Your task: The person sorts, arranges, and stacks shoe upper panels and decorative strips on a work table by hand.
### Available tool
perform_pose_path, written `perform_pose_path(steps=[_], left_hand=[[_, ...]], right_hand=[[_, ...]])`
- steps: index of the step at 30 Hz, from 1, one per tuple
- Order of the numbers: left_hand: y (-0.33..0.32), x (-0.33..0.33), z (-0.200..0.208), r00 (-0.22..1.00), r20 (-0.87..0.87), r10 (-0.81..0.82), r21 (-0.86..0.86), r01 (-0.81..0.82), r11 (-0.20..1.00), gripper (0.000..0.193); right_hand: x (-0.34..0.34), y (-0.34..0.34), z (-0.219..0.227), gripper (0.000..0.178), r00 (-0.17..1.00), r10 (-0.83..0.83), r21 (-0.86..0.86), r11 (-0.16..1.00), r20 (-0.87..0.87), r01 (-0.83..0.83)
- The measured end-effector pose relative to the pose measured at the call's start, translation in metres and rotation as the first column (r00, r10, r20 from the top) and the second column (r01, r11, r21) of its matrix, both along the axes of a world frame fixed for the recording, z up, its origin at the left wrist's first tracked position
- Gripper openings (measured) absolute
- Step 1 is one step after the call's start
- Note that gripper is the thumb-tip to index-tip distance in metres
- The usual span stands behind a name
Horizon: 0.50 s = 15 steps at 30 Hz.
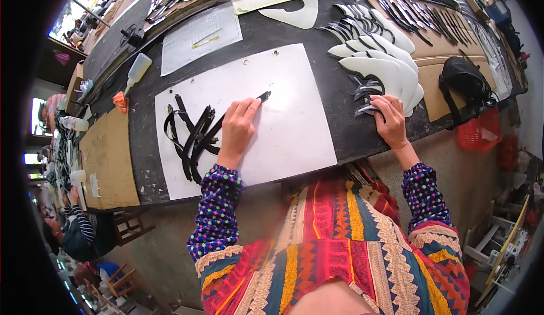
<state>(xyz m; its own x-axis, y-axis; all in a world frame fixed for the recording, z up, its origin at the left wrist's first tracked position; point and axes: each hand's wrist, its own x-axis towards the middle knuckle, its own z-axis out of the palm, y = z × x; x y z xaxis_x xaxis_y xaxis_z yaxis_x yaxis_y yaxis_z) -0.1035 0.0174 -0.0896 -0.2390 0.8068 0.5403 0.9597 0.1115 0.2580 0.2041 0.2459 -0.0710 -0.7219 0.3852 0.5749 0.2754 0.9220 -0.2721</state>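
Observation:
My left hand (239,128) is closed over the white board (300,133), with a short black strip (264,95) pinched at its fingertips. Left of it on the board lies a loose heap of black strips (190,139), some curved and crossing each other. At the right, my right hand (390,119) has its fingers curled on the near end of a fanned stack of white curved pieces (385,77) with black edging. Its fingertips close on a dark glossy end (365,110) of that stack; the exact grip is partly hidden.
Beyond the board lie a paper sheet (198,40) with a yellow pen and a white cutout (294,11). A squeeze bottle (137,71) and cardboard (107,162) are at left. Rows of dark strips (425,17), a black bag (466,79) and a red basket (479,130) are at right.

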Motion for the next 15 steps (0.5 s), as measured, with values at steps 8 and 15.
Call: perform_pose_path(steps=[8,15], left_hand=[[-0.0013,-0.0022,-0.0053,0.997,-0.07,-0.031,0.001,0.031,1.0,0.035],[-0.0012,0.0028,-0.0003,0.997,-0.037,-0.067,-0.008,0.067,0.998,0.041]], right_hand=[[-0.0019,-0.003,0.0025,0.026,1.0,-0.014,-0.01,1.0,-0.012,0.014],[-0.0003,0.001,0.0032,0.026,0.999,-0.019,0.011,1.0,-0.031,0.02]])
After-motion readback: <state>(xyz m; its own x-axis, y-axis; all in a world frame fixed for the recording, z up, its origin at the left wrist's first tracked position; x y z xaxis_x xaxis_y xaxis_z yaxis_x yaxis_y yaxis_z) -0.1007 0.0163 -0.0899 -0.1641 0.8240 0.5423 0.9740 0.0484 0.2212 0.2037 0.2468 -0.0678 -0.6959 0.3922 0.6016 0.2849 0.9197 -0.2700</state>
